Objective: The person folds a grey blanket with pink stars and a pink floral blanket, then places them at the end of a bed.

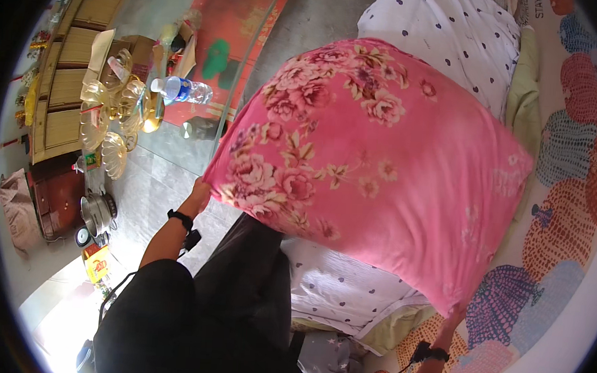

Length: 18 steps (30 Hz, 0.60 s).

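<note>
"In the head view, where's the pink flowered cloth?"

"Stretched between both hands, over the heart-print sheet, which shows past its near and far edges."

"And the grip?"

"The left hand clutches the cloth's near left corner; the right hand grasps its near right corner."

"Room around it?"

"Grey floor shows left of its near left corner. The glass tabletop runs its edge close by the cloth's left side; whether they touch, I can't tell. A clear bottle is farther left of the cloth, and a patterned surface borders its right."
</note>
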{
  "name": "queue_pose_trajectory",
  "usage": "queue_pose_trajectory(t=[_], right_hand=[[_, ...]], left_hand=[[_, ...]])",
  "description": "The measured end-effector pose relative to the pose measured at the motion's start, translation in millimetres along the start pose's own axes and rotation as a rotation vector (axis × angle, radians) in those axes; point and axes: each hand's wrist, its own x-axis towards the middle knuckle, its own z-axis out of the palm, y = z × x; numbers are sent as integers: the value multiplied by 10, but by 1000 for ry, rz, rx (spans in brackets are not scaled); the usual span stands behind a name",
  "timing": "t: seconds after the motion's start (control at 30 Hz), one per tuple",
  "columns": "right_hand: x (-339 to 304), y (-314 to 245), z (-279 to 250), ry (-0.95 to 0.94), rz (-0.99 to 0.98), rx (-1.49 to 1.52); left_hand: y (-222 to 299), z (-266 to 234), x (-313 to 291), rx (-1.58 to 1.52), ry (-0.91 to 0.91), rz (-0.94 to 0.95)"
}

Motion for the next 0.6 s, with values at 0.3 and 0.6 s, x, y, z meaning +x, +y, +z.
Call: queue_pose_trajectory(t=[0.3,0.6], right_hand=[[-631,43,-156,-85,38,-1045],[-259,203,-63,-54,3,-229]], left_hand=[[-618,-96,-155,294,-135,69],[-361,225,174,347,21,-26]])
